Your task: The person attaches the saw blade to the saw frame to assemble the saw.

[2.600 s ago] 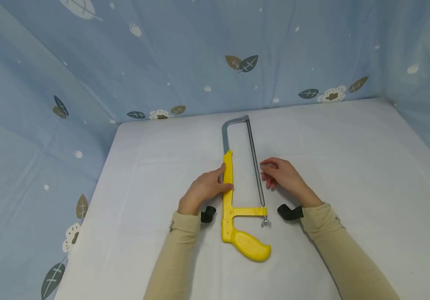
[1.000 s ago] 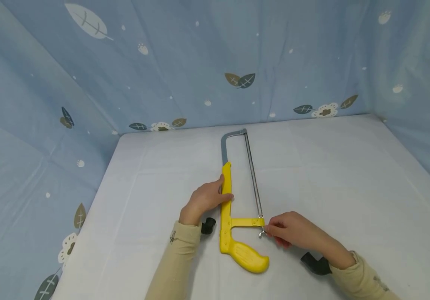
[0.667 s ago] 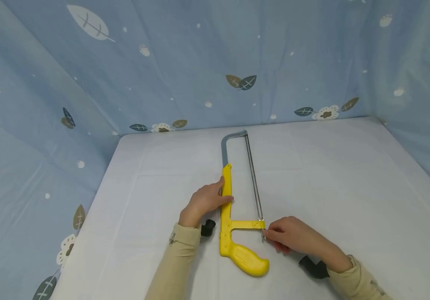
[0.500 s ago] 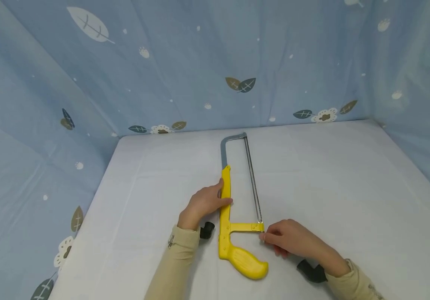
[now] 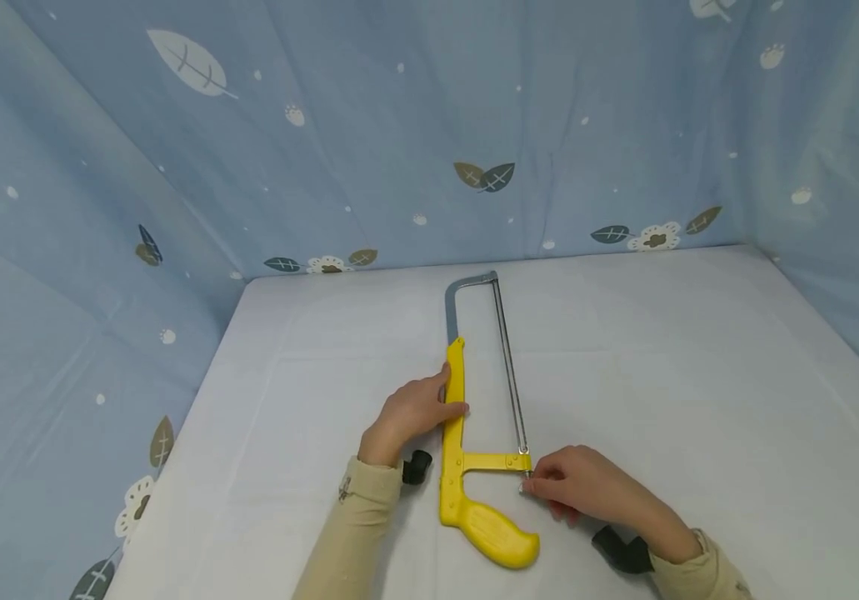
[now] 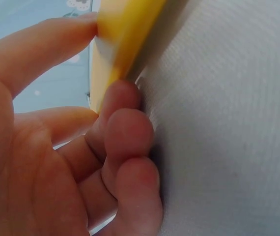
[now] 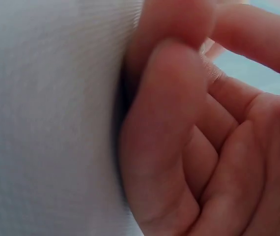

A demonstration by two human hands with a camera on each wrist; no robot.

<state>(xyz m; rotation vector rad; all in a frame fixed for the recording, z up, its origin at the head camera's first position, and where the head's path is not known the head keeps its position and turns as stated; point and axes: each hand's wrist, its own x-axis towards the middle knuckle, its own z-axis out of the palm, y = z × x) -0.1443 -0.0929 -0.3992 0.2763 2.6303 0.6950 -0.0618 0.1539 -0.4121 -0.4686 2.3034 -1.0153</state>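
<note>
A hacksaw (image 5: pixel 453 450) with a yellow frame and handle lies flat on the white cloth, its grey bow pointing away. My left hand (image 5: pixel 408 414) grips the yellow frame bar between thumb and fingers; in the left wrist view the thumb and a fingertip touch the yellow bar (image 6: pixel 130 34), and the other fingers curl against the cloth. My right hand (image 5: pixel 586 483) pinches the small silver wing nut (image 5: pixel 525 486) at the near end of the blade (image 5: pixel 508 367). Fingers mostly hide the nut. Only curled fingers (image 7: pixel 164 128) over the cloth show in the right wrist view.
The table has a white cover (image 5: pixel 699 358). A blue patterned curtain (image 5: pixel 369 150) hangs behind it and at both sides. Black wrist-worn pieces (image 5: pixel 621 550) sit under both wrists, close to the tabletop.
My right hand has come from beside the blade down to the wing nut, which has turned between the fingertips. The left hand keeps its hold on the frame. The head view has tilted up slightly.
</note>
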